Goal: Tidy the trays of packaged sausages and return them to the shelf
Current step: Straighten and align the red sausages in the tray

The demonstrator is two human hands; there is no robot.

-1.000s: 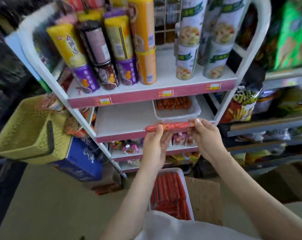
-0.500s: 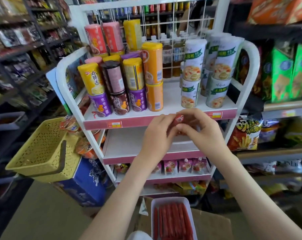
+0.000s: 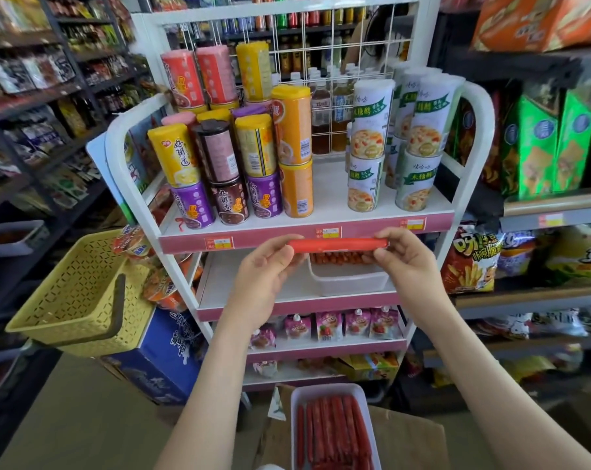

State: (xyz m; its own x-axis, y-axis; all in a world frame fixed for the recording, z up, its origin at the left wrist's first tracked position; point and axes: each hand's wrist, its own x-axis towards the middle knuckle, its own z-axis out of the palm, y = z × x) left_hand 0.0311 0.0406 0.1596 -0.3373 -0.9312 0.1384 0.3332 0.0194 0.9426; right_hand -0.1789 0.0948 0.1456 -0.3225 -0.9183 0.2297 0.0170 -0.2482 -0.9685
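I hold one red packaged sausage [image 3: 338, 245] level in front of the white rack. My left hand [image 3: 263, 276] pinches its left end and my right hand [image 3: 406, 262] pinches its right end. Behind it, on the second shelf [image 3: 253, 293], stands a white tray [image 3: 348, 281] with several sausages in it. A second white tray [image 3: 321, 391] full of red sausages lies below, on a cardboard box [image 3: 409, 435] near me.
Stacked cans [image 3: 219, 164] and tall cups [image 3: 368, 144] fill the rack's top shelf. A yellow basket [image 3: 73, 300] sits left on a blue carton [image 3: 165, 361]. Snack bags [image 3: 473, 259] line the right shelves. Pouches [image 3: 331, 325] fill the lower shelf.
My hands were close together over the sausage half a second ago; now they are apart with the sausage stretched level between them. The view has tilted up since one second ago.
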